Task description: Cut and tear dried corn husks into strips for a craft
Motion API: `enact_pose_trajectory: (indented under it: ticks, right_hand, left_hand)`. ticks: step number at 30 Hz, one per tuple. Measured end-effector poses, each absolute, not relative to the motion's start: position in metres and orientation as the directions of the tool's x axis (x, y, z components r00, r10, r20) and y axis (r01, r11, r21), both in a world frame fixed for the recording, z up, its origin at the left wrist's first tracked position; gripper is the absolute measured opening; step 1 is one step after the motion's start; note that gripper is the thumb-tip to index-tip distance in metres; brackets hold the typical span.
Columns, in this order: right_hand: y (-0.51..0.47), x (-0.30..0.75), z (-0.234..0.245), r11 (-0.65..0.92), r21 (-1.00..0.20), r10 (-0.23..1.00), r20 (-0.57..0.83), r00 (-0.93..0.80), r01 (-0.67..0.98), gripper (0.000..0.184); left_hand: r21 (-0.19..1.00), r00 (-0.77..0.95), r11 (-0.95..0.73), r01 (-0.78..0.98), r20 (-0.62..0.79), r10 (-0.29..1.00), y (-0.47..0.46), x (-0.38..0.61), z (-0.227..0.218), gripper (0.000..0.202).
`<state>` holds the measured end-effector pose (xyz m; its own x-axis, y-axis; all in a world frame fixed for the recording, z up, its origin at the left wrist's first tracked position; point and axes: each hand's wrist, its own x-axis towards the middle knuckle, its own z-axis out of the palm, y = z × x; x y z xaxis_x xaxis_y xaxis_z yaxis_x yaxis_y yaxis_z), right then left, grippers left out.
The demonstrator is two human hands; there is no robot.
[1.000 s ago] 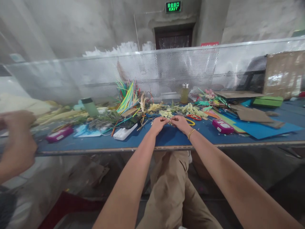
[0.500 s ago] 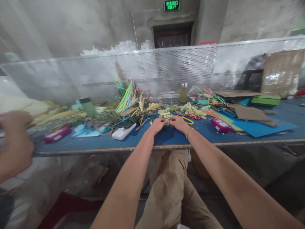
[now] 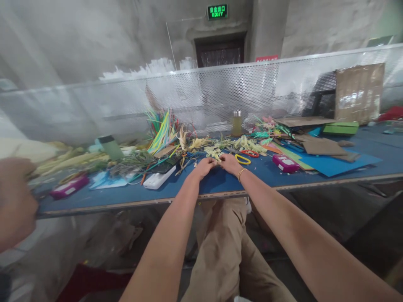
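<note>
My left hand [image 3: 204, 167] and my right hand [image 3: 231, 163] rest side by side on the blue table [image 3: 220, 184], fingers curled and pinched together over a small pale yellow-green strip piece [image 3: 218, 157] between them. A gold bracelet circles my right wrist. Just beyond my fingers lies a scatter of pale yellow leaf-like strips [image 3: 248, 144]. What exactly my fingers pinch is too small to make out clearly.
A white power strip [image 3: 159, 178], yellow [image 3: 241, 160] and red [image 3: 250, 153] scissor handles, magenta boxes [image 3: 285, 163] [image 3: 67, 188], a bundle of coloured straws [image 3: 162, 130], a bottle [image 3: 236, 123], a green cup [image 3: 110, 147], cardboard [image 3: 324, 147]. A perforated metal screen [image 3: 220, 96] backs the table. Another person's hand [image 3: 14, 201] is at left.
The view has shifted slightly right and down. My hands stay together on the same spot. The other person's hand at left has dropped a little.
</note>
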<state>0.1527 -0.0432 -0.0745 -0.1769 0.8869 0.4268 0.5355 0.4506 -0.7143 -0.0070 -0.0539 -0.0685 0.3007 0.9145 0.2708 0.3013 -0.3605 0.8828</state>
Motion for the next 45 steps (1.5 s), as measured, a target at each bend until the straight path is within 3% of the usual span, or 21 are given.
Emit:
enact_pose_trajectory:
  ticks: [9, 17, 26, 31, 38, 45]
  right_hand:
    - [-0.048, 0.154, -0.074, 0.379, -0.821, 0.925, 0.347, -0.153, 0.428, 0.01]
    - [-0.048, 0.153, -0.074, 0.436, -0.758, 0.896, 0.417, -0.153, 0.486, 0.016]
    - [-0.044, 0.153, -0.077, 0.449, -0.781, 0.893, 0.414, -0.179, 0.434, 0.015]
    - [-0.046, 0.153, -0.075, 0.442, -0.741, 0.887, 0.446, -0.122, 0.506, 0.012]
    - [-0.045, 0.153, -0.072, 0.38, -0.702, 0.901, 0.428, -0.07, 0.602, 0.011]
    - [-0.043, 0.157, -0.073, 0.284, -0.796, 0.941, 0.339, 0.005, 0.535, 0.015]
  left_hand:
    - [0.968, 0.164, -0.203, 0.147, 0.178, 0.97, -0.057, -0.003, -0.064, 0.033]
    - [0.924, 0.047, -0.257, 0.285, 0.254, 0.966, -0.051, -0.005, -0.071, 0.042]
    - [0.879, 0.092, -0.284, 0.382, 0.27, 0.959, -0.056, -0.005, -0.068, 0.04]
    - [0.873, 0.088, -0.275, 0.402, 0.262, 0.961, -0.055, -0.004, -0.068, 0.029]
    - [0.912, 0.251, -0.269, 0.309, 0.195, 0.948, -0.055, -0.002, -0.065, 0.013]
    - [0.932, 0.27, -0.272, 0.241, 0.205, 0.941, -0.063, -0.003, -0.062, 0.016]
